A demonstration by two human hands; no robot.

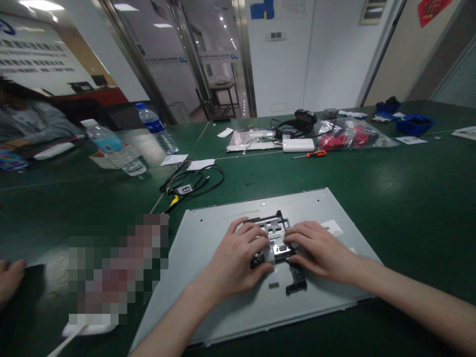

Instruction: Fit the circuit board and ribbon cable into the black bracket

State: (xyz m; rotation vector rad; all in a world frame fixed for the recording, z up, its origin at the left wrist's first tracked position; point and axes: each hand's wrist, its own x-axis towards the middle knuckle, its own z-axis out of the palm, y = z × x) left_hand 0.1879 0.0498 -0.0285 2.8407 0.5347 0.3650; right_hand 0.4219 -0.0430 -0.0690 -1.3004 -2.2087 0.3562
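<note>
**Item 1, black bracket** [278, 223]: it is lying flat on the back of the grey panel [208, 238], just right of the panel's middle. Its long axis is running from 11 o'clock at the far end to 5 o'clock at the near end. The wider framed end is pointing away from the person and the narrow foot [297, 286] is pointing toward them.

**Item 2, grey panel:** it is lying flat on the green table [409, 198], close in front of the person. Its long axis is running roughly 9 to 3 o'clock. A white label [332, 228] is sitting on it at 3 o'clock of the bracket.

**Item 3, left hand** [238, 260]: the forearm is trailing off toward 7 o'clock. The hand is half curled, with its fingers bending over the bracket's middle and the thumb pressing on the near side, so it is pinching the bracket.

**Item 4, right hand** [320, 250]: the forearm is trailing off toward 4 o'clock. The hand is loosely arched, its fingertips resting on the bracket's middle and almost meeting the left fingers. Whether it is gripping or only pressing cannot be told.

**Item 5, surroundings on the table:**
- A black cable coil [193, 181] is lying at 11 o'clock of the panel.
- 2 water bottles [158, 129] are standing at 10 o'clock.
- An orange-handled screwdriver [310, 154] is lying at 1 o'clock, with a white box [298, 145] just beyond it.
- A clear bag [349, 134] with red contents is lying farther off, also at 1 o'clock.
- Another person's hand [9, 277] is resting at 9 o'clock, at the picture's edge.
</note>
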